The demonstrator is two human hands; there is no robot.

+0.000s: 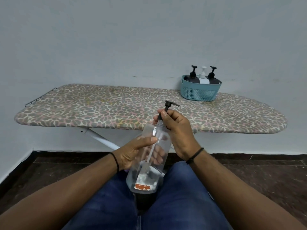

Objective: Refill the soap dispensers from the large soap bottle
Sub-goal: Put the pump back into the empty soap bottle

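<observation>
A large clear plastic bottle (149,163) tilts over my lap, nearly empty, with white residue and an orange label at its base. My left hand (132,151) grips its body from the left. A black pump (169,104) tops the bottle, and my right hand (176,128) curls round the pump collar at the neck. The pump's dip tube runs down inside the bottle. Three soap dispensers stand in a blue basket (200,92) at the back right: two dark ones (191,77) (213,78) and a white one (203,77) between them.
A leopard-print ironing board (99,108) spans the view in front of me, against a pale wall. Its white leg (101,138) slants down to a dark floor. My knees in blue jeans fill the bottom of the view.
</observation>
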